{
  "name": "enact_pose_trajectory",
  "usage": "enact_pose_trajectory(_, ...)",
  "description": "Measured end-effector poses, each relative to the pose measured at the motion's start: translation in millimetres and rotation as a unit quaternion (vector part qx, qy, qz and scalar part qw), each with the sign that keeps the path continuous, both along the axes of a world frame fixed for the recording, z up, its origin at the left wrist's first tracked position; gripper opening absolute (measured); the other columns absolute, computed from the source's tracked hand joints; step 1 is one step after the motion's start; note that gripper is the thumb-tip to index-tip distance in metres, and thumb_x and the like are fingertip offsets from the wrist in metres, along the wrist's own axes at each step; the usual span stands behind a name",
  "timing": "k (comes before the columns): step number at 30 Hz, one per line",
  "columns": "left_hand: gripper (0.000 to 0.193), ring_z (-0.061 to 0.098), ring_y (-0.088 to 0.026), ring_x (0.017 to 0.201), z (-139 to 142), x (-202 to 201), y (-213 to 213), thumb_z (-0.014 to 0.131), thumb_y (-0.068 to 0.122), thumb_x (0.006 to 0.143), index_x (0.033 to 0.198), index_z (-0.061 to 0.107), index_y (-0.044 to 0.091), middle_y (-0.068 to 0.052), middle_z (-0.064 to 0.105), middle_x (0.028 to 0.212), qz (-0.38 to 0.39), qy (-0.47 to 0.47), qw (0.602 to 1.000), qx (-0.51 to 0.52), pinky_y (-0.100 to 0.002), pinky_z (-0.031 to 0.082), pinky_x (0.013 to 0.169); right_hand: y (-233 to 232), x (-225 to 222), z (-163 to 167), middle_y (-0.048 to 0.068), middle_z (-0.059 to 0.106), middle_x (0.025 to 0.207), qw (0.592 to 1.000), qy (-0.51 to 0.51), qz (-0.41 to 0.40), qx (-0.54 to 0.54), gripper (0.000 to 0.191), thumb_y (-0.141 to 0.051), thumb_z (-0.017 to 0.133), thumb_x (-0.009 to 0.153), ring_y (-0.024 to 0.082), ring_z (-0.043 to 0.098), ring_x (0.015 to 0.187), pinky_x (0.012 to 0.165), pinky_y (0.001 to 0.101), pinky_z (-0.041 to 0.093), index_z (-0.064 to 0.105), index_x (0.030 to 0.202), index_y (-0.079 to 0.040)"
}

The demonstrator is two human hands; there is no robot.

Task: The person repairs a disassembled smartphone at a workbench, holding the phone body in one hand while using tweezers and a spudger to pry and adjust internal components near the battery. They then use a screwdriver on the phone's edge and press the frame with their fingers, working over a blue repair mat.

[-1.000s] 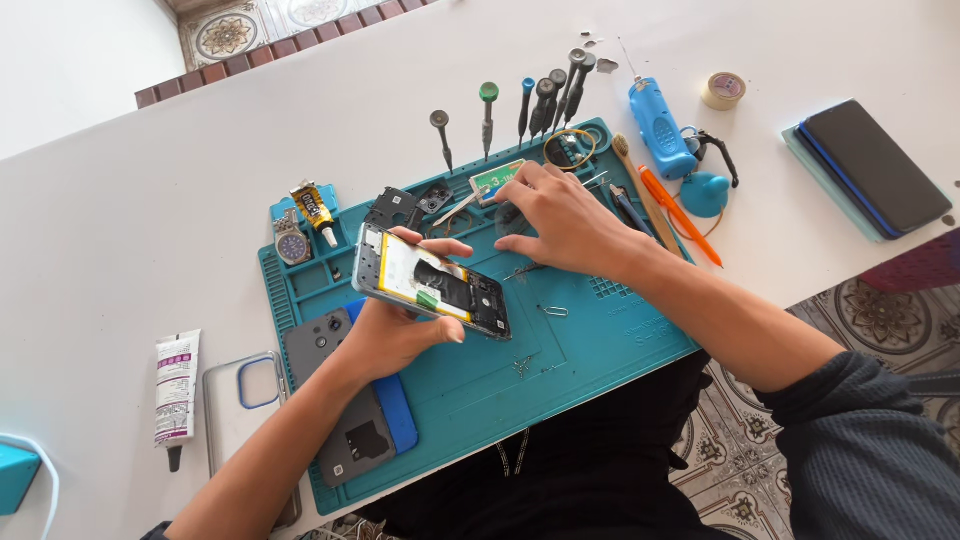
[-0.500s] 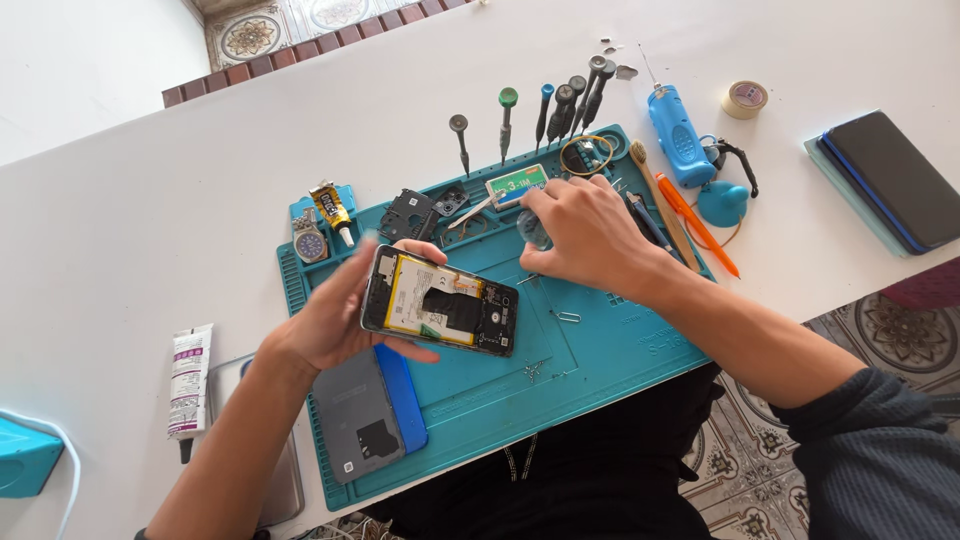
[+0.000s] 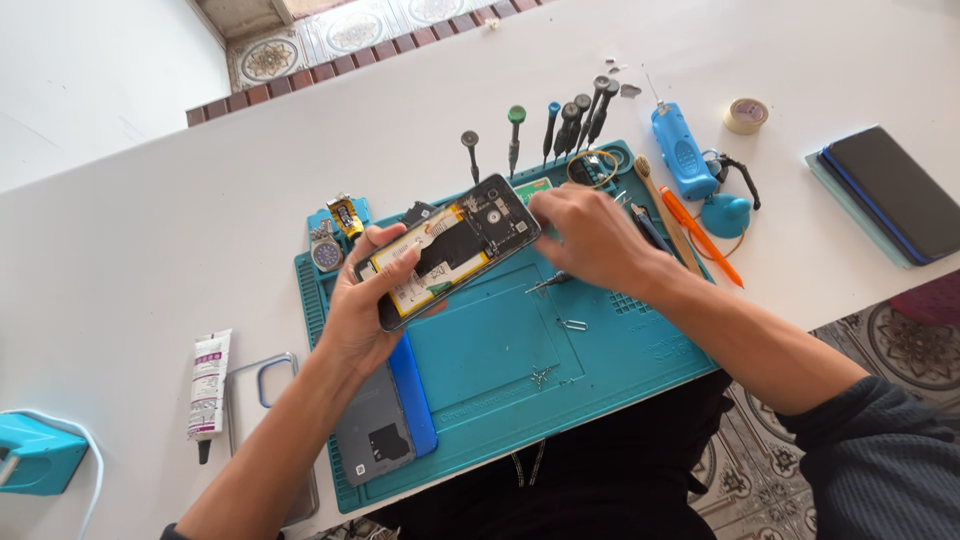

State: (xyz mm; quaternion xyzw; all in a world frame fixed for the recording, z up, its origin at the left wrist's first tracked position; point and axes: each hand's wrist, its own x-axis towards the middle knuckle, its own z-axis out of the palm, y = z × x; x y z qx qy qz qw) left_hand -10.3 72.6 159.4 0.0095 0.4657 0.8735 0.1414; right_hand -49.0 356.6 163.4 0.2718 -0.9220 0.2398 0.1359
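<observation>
Head view, left hand: fingers wrapped around the edges of an opened black smartphone with yellow-labelled battery and bare circuit board, tilted above the teal silicone repair mat; likely held so the inside faces up.
Head view, right hand: fingers curled together at the phone's upper end, touching it; whether they pinch anything, cannot tell.
Head view, mat: one grey back cover on a blue slab, parked aside.
Head view, white surface: about seven upright screwdrivers, one white glue tube, one tape roll.
</observation>
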Motion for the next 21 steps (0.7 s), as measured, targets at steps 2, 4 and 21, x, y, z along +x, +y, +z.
enact_pose_trajectory(2, 0.031, 0.075, -0.028, 0.098, -3, 1, 0, 0.073, 0.015, 0.088, 0.113, 0.054, 0.017, -0.015, 0.068, 0.116, 0.01, -0.022, 1.0, 0.009, -0.042, 0.068, 0.068, -6, 5, 4, 0.014, 0.07, 0.091, 0.994, -0.025, 0.087, -0.064, 0.021, -0.013, 0.076, 0.086, 0.025, 0.069, 0.081, 0.073, 0.04, 0.056, 0.07, 0.101, 0.0)
enact_pose_trajectory(4, 0.032, 0.076, -0.027, 0.099, -6, 1, 2, 0.073, 0.018, 0.086, 0.113, 0.054, 0.019, -0.013, 0.067, 0.117, 0.018, -0.046, 0.999, 0.022, -0.041, 0.07, 0.07, -14, 14, 6, 0.012, 0.07, 0.091, 0.983, -0.055, 0.143, -0.105, 0.019, -0.014, 0.075, 0.09, 0.023, 0.068, 0.08, 0.071, 0.0382, 0.055, 0.07, 0.102, -0.001)
enact_pose_trajectory(21, 0.046, 0.075, -0.013, 0.086, -13, 16, 20, 0.079, 0.02, 0.084, 0.124, 0.059, 0.009, -0.01, 0.076, 0.1, -0.145, 0.058, 0.963, -0.22, -0.03, 0.064, 0.074, -15, 27, -3, 0.003, 0.069, 0.076, 0.897, -0.322, 0.157, -0.259, 0.019, -0.005, 0.057, 0.097, 0.007, 0.063, 0.062, 0.054, 0.0253, 0.051, 0.059, 0.115, -0.004)
